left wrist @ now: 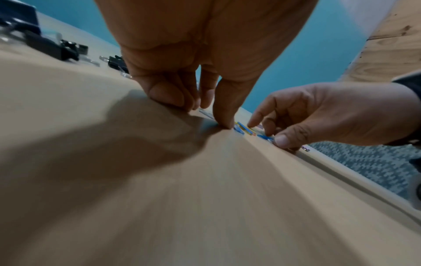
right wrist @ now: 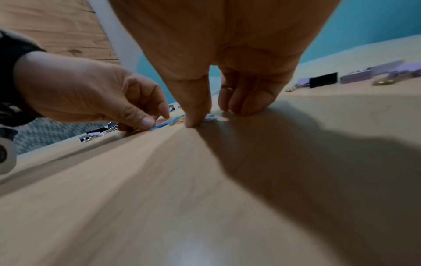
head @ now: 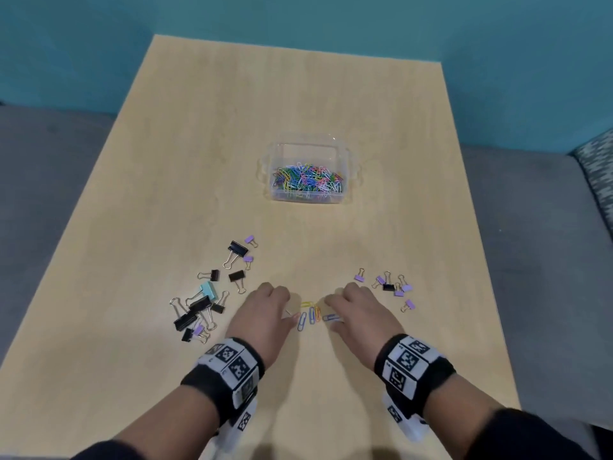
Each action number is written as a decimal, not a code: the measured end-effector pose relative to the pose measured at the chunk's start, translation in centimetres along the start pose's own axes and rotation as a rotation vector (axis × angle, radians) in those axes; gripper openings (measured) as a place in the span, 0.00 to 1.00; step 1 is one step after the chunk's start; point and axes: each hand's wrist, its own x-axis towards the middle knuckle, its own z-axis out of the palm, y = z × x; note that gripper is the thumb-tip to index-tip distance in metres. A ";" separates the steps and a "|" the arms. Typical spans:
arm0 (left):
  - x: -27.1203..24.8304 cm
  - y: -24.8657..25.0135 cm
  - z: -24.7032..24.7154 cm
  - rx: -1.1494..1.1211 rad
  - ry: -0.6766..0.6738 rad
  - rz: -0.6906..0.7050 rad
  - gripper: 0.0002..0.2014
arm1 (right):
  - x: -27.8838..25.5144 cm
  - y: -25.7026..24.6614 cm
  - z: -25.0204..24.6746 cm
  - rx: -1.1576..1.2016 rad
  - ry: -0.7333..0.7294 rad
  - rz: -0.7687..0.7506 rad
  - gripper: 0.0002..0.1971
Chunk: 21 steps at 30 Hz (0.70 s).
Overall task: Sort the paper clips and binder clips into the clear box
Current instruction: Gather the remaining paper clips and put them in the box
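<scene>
clear box point(head: 345, 154): heap of paper clips point(head: 306, 178) (mixed colours) | L grip point(head: 263, 313) + R grip point(head: 360, 312): fingertips down on table point(head: 199, 161), holding nothing

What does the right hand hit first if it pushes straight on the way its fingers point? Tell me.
The right hand points toward the left hand; first in line, probably, are the loose paper clips lying between them on the table.

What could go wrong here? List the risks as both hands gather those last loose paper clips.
1. The loose paper clips lie flat on the smooth table; the left hand and right hand may slide them about rather than lift them.
2. The clear box stands well beyond the hands, so clips could drop on the way.
3. Binder clips lie close beside each wrist and could be knocked.
</scene>
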 end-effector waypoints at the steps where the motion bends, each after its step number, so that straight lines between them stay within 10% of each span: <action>1: 0.3 0.0 0.1 0.012 0.012 0.039 0.16 | 0.4 -0.1 0.0 -0.006 0.014 -0.013 0.20; 10: 0.3 -0.8 -0.1 0.146 -0.029 0.271 0.16 | 0.0 0.4 -0.1 -0.129 -0.003 -0.135 0.16; 15: 0.1 -1.5 0.0 0.253 -0.092 0.381 0.31 | -0.8 0.6 -0.4 -0.228 -0.054 -0.226 0.37; 21: 0.5 -1.2 -0.4 0.139 -0.092 0.256 0.13 | -0.1 1.4 -0.8 -0.096 -0.068 -0.149 0.16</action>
